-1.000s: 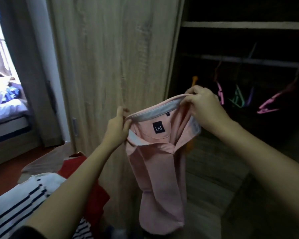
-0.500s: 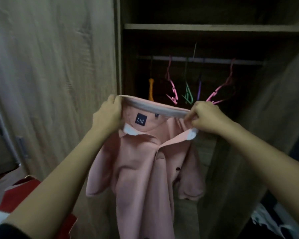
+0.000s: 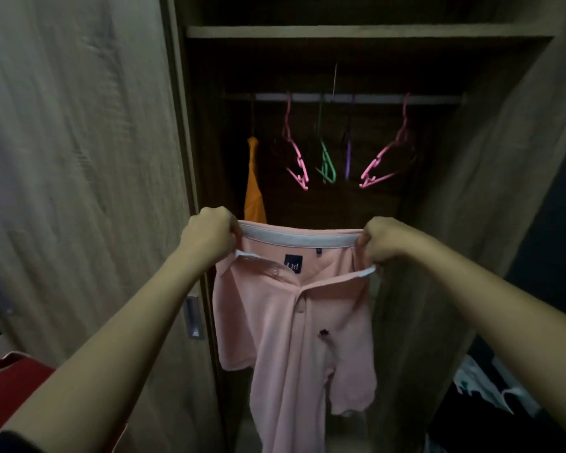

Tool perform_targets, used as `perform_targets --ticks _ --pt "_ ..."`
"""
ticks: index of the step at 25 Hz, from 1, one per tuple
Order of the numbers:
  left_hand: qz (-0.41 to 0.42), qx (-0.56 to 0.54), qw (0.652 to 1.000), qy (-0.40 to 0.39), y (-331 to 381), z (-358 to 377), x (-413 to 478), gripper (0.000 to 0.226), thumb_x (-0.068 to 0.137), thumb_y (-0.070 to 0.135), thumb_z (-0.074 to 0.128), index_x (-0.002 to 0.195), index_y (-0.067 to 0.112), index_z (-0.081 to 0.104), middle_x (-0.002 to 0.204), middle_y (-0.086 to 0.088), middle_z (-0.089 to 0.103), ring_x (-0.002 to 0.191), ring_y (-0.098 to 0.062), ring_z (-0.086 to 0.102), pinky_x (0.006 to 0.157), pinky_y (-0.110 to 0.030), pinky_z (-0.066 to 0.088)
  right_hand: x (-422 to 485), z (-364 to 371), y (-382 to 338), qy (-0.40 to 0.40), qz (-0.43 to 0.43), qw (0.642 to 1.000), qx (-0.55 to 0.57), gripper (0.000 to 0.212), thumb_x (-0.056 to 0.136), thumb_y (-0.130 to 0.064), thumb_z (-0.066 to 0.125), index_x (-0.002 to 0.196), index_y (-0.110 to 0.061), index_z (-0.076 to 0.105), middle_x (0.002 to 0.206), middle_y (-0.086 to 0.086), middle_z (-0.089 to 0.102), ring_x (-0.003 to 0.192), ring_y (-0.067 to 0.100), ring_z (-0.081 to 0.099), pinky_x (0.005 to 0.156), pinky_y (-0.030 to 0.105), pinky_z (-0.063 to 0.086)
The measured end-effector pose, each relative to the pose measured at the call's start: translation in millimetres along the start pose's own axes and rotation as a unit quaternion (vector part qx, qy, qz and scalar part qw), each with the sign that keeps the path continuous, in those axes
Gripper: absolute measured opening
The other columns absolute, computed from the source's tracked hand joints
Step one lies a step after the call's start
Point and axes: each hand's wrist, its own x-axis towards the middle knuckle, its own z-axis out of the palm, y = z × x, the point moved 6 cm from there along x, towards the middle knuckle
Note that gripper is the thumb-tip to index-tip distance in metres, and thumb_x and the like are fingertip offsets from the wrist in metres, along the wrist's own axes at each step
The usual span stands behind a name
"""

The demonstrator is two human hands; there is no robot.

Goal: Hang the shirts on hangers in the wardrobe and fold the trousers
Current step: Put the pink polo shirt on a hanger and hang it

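So the person is standing right in front of the open wardrobe (image 3: 520, 158), holding a pink polo shirt (image 3: 294, 338) up by its collar. The left hand (image 3: 209, 235) is clenched on the left end of the collar and the right hand (image 3: 384, 238) is pinching the right end, so the collar is stretching flat between them and the rest of the shirt is dangling straight down, not touching anything that I can see.

Taking the rail (image 3: 356, 98) as the reference: the shirt is hanging well below it and out in front of the opening. An orange garment (image 3: 254, 188) is hanging from the rail's left end, close to the wardrobe's left edge. To the right of that, empty hangers are dangling: a pink hanger (image 3: 296, 158), a green hanger (image 3: 325, 163), a purple hanger (image 3: 348, 158) and another pink one (image 3: 383, 161) near the right end. A shelf (image 3: 356, 31) is sitting above the rail.

The sliding door (image 3: 79, 158) is filling everything left of the opening, with its handle (image 3: 193, 317) right at the edge. A red garment (image 3: 10, 390) is lying low on the left, and crumpled clothes (image 3: 481, 387) are lying low on the right
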Motion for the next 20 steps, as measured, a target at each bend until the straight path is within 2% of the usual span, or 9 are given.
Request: perform_targets --ticks 3,6,8,10,12,15,18,20 --pt "0.004 0.019 1.0 -0.006 2 20 8 0.026 0.083 0.014 0.055 0.107 0.015 0.065 0.108 -0.009 0.061 0.098 -0.033 0.058 0.078 -0.043 0.052 2 -10 4 0.031 -0.038 0.997 0.068 0.028 0.08 -0.003 0.059 0.101 -0.017 0.072 0.101 0.004 0.064 0.081 0.016 0.061 0.066 0.023 0.049" --pt "0.022 0.027 0.999 -0.034 15 31 12 0.025 0.082 0.016 0.058 0.105 0.019 0.065 0.108 -0.006 0.062 0.096 -0.029 0.058 0.077 -0.041 0.053 8 -21 6 0.054 -0.071 0.988 0.124 0.028 0.083 0.002 0.054 0.102 -0.01 0.072 0.102 0.006 0.068 0.077 0.01 0.059 0.057 0.015 0.045" --pt "-0.001 0.003 1.0 -0.006 22 22 18 0.023 0.084 0.019 0.055 0.104 0.02 0.066 0.105 -0.005 0.063 0.091 -0.028 0.059 0.07 -0.036 0.05 10 -29 4 0.069 -0.088 0.982 0.155 0.031 0.083 0.003 0.051 0.104 -0.007 0.071 0.102 0.01 0.068 0.078 0.012 0.058 0.061 0.019 0.044" --pt "0.008 -0.025 0.999 0.037 36 11 26 0.023 0.087 0.022 0.053 0.107 0.018 0.064 0.104 -0.008 0.059 0.091 -0.029 0.058 0.069 -0.037 0.048 11 -39 -2 0.092 -0.113 0.976 0.163 0.031 0.082 0.003 0.048 0.102 -0.004 0.07 0.099 0.016 0.068 0.079 0.018 0.06 0.066 0.028 0.048" --pt "0.036 -0.09 0.993 0.075 58 6 39 0.023 0.086 0.024 0.053 0.108 0.017 0.059 0.102 -0.007 0.055 0.092 -0.03 0.057 0.072 -0.038 0.049 12 -45 -11 0.108 -0.143 0.975 0.131 0.032 0.077 0.005 0.046 0.097 -0.001 0.07 0.098 0.019 0.068 0.087 0.026 0.064 0.074 0.037 0.052" --pt "0.043 -0.184 0.978 0.086 92 11 71 0.021 0.087 0.028 0.055 0.106 0.019 0.056 0.095 -0.004 0.06 0.08 -0.026 0.063 0.069 -0.04 0.057 13 -52 -22 0.115 -0.159 0.976 0.095 0.034 0.075 0.005 0.046 0.098 -0.001 0.07 0.1 0.016 0.067 0.094 0.029 0.063 0.08 0.04 0.055" --pt "-0.006 -0.273 0.959 0.069 109 25 116 0.025 0.091 0.026 0.054 0.113 0.015 0.054 0.091 -0.008 0.065 0.074 -0.023 0.065 0.063 -0.034 0.055 14 -60 -19 0.124 -0.164 0.974 0.099 0.034 0.077 0.004 0.048 0.103 -0.004 0.069 0.103 0.012 0.066 0.095 0.026 0.063 0.081 0.039 0.056" --pt "-0.059 -0.346 0.934 0.064 114 33 148 0.037 0.094 0.029 0.051 0.126 0.01 0.048 0.103 -0.013 0.065 0.079 -0.022 0.065 0.064 -0.032 0.053 15 -70 -15 0.132 -0.17 0.971 0.101 0.034 0.079 0.002 0.049 0.105 -0.006 0.068 0.106 0.011 0.065 0.096 0.024 0.063 0.082 0.038 0.055"
